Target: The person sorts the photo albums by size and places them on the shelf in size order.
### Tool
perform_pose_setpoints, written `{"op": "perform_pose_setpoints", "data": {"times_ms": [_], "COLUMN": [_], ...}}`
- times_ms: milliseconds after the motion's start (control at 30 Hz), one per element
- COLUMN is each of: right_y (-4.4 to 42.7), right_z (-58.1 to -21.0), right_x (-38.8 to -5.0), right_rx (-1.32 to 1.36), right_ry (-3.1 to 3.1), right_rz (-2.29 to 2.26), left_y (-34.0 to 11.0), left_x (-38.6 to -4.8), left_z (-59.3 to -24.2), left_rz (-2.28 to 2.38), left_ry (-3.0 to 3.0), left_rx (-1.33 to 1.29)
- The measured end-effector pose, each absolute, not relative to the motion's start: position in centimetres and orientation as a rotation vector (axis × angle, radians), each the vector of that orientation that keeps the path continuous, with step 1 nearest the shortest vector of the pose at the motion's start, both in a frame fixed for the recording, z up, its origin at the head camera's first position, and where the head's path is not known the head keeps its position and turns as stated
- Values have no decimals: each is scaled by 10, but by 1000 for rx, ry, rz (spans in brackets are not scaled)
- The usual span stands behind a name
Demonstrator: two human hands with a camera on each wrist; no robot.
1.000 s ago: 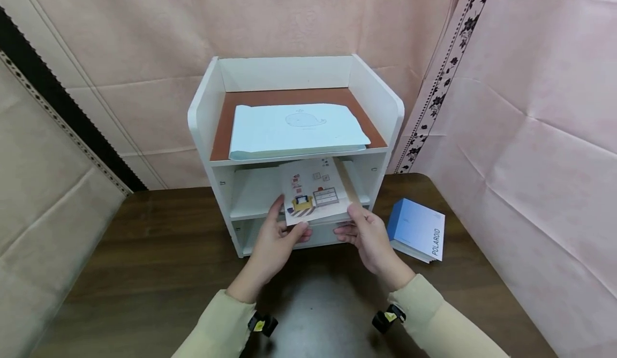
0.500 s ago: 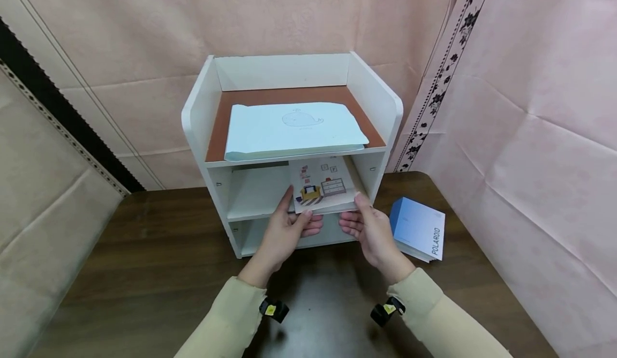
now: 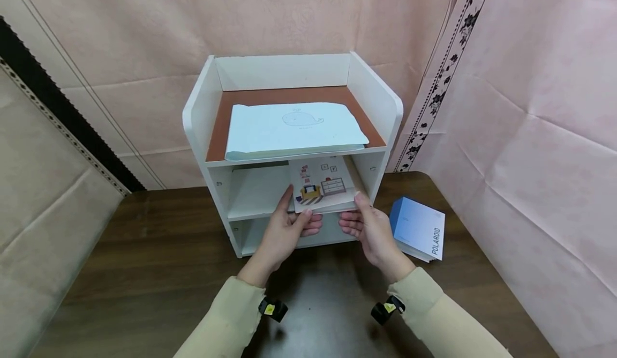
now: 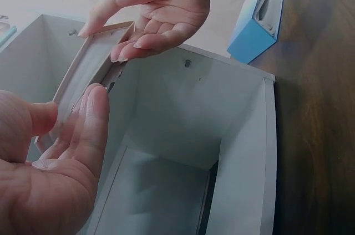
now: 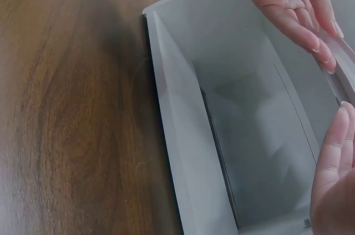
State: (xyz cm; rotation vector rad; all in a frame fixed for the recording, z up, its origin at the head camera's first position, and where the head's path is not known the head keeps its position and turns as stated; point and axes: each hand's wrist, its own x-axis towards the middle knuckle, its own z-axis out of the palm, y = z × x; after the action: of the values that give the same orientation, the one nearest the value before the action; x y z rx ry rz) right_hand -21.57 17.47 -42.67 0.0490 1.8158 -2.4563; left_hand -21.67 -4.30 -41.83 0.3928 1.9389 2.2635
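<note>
A thin white box with printed pictures (image 3: 320, 186) lies partly inside the middle compartment of the white shelf unit (image 3: 217, 186), its front edge sticking out. My left hand (image 3: 279, 236) grips its front left corner, thumb at the front edge and fingers below. The right hand (image 3: 377, 237) pinches the front right corner between thumb and fingers. In the left wrist view, left hand (image 4: 55, 163) and right hand (image 4: 166, 8) hold opposite ends of the box (image 4: 91, 60). The right wrist view has the right hand (image 5: 335, 174) low and the left hand (image 5: 294, 8) high.
A pale sheet stack with a whale drawing (image 3: 296, 133) lies on the brown-lined top tier. A blue box marked POLAROID (image 3: 419, 229) stands right of the shelf on the dark wooden table (image 3: 144, 272). Pink cloth (image 3: 289, 15) hangs behind.
The printed box has moved deeper into the middle compartment and slightly right, both hands still holding it. During the last half second hardly anything has moved.
</note>
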Motion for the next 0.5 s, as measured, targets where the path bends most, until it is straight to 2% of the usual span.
{"op": "perform_pose_setpoints", "data": {"times_ms": [267, 500], "right_y": [179, 197], "right_z": [-430, -436], "right_x": [-207, -193], "right_rx": [31, -102], "right_ry": [1961, 2099], "right_rz": [-2345, -2233], "left_y": [-58, -69], "left_x": [-198, -177], "left_z": [-419, -426], "left_rz": [2088, 2102], "left_ry": [2124, 2196], "left_rx": [443, 579]}}
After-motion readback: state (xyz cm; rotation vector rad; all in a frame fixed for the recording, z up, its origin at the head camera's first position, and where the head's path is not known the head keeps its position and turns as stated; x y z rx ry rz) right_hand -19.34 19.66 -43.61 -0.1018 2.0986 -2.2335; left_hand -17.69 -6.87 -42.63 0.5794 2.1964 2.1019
